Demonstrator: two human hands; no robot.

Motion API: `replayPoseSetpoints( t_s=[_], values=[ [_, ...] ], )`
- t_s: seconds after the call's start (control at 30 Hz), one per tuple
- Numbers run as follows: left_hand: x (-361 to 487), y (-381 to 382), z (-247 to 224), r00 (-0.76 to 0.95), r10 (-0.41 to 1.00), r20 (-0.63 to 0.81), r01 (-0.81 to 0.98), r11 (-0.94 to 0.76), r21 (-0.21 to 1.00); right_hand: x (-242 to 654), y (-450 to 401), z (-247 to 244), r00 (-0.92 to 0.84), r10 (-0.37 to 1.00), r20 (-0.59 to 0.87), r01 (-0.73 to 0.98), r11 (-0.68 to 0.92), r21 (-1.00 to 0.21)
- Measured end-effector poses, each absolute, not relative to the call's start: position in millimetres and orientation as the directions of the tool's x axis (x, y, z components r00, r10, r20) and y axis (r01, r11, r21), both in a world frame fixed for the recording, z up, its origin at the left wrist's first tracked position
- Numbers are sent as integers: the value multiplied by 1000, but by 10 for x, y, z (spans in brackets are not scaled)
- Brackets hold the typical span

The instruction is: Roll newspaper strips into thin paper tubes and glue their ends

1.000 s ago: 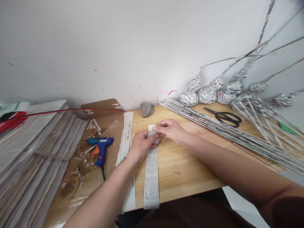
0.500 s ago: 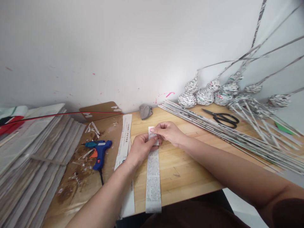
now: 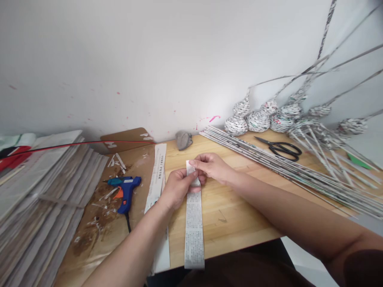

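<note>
A long newspaper strip [image 3: 194, 227] runs toward me, its near end hanging just past the table's front edge. My left hand [image 3: 179, 185] is closed on the strip near its far end, thumb on top and fingers beneath. With thumb and fingertips, my right hand [image 3: 213, 167] pinches the right side of the far end. Both hands meet there, so part of the strip is hidden. Left of the strip, other cut paper strips [image 3: 157, 179] lie partly under my left forearm.
A blue glue gun [image 3: 127, 193] rests on stained cardboard [image 3: 89, 243], beside a newspaper stack [image 3: 60, 199]. To the right lie rolled paper sticks [image 3: 263, 161] and black scissors [image 3: 281, 149]. Woven paper gourds [image 3: 259, 120] line the wall. A grey cloth lump [image 3: 183, 140] sits behind my hands.
The strip has shifted slightly to the right at its near end. My left fingers have moved a little along it; both hands keep their hold.
</note>
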State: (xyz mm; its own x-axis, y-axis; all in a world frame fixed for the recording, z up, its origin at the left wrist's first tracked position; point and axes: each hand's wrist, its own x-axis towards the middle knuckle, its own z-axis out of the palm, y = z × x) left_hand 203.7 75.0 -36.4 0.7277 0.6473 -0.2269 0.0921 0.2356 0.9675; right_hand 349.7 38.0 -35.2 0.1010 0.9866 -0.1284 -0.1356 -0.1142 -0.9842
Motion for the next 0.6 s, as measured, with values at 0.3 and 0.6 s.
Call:
replayPoseSetpoints(
  t_s=[0.3,0.6],
  values=[
    [2043,749,-369,754,619,-222,113,210,971,3537,378,-354,43,988,-146,-193,-135,-972],
    [2049,730,-339,745,619,-249,121,241,963,3505,358,-319,93,972,-216,-191,-196,-962]
  ],
)
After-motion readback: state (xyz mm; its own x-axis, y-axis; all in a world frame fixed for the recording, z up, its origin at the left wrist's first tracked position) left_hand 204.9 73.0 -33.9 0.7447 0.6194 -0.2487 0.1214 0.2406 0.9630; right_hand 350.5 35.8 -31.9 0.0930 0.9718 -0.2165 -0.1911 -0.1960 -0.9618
